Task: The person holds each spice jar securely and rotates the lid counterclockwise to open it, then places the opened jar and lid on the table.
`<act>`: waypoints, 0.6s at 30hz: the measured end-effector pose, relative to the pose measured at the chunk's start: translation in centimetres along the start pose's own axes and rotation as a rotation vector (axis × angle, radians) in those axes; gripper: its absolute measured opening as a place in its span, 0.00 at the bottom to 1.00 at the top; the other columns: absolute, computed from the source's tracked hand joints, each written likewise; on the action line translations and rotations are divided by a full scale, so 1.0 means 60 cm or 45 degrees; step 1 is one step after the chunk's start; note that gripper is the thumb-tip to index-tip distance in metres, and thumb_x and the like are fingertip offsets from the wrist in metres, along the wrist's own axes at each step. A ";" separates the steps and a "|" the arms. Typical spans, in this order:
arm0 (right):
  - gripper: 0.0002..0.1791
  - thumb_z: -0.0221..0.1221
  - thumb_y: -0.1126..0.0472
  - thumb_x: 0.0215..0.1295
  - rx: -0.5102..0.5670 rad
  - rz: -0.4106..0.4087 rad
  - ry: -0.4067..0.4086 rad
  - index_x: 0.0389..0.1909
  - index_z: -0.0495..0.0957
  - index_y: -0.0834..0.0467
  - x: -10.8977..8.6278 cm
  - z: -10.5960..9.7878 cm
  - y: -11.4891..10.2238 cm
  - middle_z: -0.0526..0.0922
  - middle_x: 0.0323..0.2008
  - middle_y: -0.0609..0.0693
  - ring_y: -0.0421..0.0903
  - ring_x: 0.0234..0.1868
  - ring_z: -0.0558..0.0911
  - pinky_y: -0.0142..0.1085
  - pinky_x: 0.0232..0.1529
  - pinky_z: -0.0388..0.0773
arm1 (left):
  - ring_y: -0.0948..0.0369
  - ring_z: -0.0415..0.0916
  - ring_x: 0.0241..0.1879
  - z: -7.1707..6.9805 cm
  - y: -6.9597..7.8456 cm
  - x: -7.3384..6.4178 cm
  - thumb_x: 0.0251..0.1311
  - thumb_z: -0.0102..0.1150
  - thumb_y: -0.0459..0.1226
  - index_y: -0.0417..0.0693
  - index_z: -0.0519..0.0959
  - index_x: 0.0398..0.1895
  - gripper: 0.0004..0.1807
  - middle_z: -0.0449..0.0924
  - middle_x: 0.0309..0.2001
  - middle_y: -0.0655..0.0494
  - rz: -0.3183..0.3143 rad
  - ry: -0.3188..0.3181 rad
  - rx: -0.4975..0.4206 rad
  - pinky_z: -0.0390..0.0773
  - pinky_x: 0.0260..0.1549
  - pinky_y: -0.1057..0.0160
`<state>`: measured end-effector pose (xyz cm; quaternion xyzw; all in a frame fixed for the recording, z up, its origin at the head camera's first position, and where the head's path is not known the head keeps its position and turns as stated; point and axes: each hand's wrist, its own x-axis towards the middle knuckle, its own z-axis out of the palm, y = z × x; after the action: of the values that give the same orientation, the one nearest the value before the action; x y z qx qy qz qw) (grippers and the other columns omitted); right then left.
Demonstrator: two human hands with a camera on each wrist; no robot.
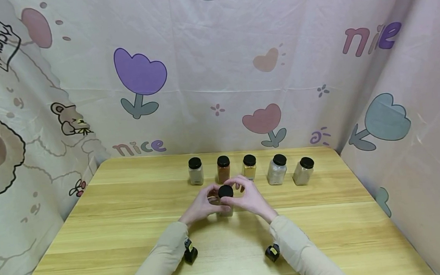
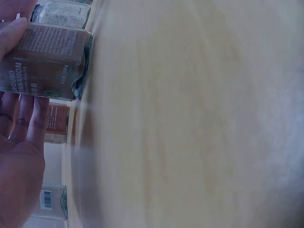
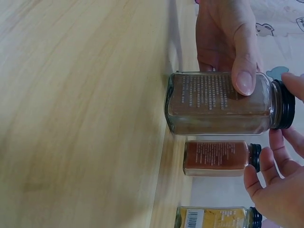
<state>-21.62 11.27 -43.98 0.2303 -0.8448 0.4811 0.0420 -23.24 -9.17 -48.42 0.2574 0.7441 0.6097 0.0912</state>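
Note:
A glass spice jar [image 3: 213, 107] of brown powder, labelled ground cinnamon in the left wrist view, stands upright between both hands. My left hand [image 1: 201, 205] holds the jar's body, its thumb [image 3: 244, 81] across the side. With thumb and fingers, my right hand [image 1: 249, 197] pinches the black lid [image 3: 285, 104] from above. The lid sits on the jar's neck. Whether the jar's base touches the table cannot be told.
Behind the hands, a row of black-lidded jars crosses the wooden table [image 1: 115, 230]: a pale one [image 1: 196, 175], a reddish-brown one [image 1: 224, 173], a yellow one [image 1: 249, 169], a whitish one [image 1: 277, 172] and a beige one [image 1: 303, 174]. A patterned cloth [image 1: 200, 70] hangs behind.

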 end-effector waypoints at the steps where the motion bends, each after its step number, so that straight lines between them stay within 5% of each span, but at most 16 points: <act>1: 0.25 0.74 0.55 0.55 -0.004 -0.006 -0.004 0.54 0.82 0.56 0.000 0.000 0.000 0.83 0.48 0.51 0.50 0.46 0.74 0.35 0.46 0.68 | 0.59 0.79 0.50 0.000 0.000 0.000 0.53 0.75 0.33 0.40 0.75 0.53 0.25 0.80 0.52 0.44 -0.004 -0.001 0.000 0.81 0.54 0.68; 9: 0.29 0.72 0.58 0.56 -0.011 -0.067 -0.034 0.59 0.80 0.60 -0.001 -0.001 0.003 0.83 0.53 0.53 0.52 0.50 0.75 0.36 0.49 0.69 | 0.59 0.79 0.50 -0.001 0.001 -0.001 0.53 0.75 0.33 0.39 0.74 0.54 0.26 0.79 0.52 0.43 -0.032 0.002 0.002 0.81 0.56 0.63; 18: 0.30 0.75 0.56 0.53 0.012 0.013 -0.005 0.57 0.80 0.60 -0.001 0.002 0.001 0.83 0.50 0.52 0.56 0.50 0.74 0.45 0.49 0.70 | 0.57 0.78 0.51 -0.002 -0.001 -0.001 0.53 0.75 0.33 0.40 0.75 0.53 0.25 0.80 0.53 0.44 0.007 -0.009 0.010 0.80 0.55 0.65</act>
<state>-21.56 11.22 -44.10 0.2273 -0.8437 0.4849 0.0368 -23.26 -9.28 -48.46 0.2619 0.7456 0.6060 0.0913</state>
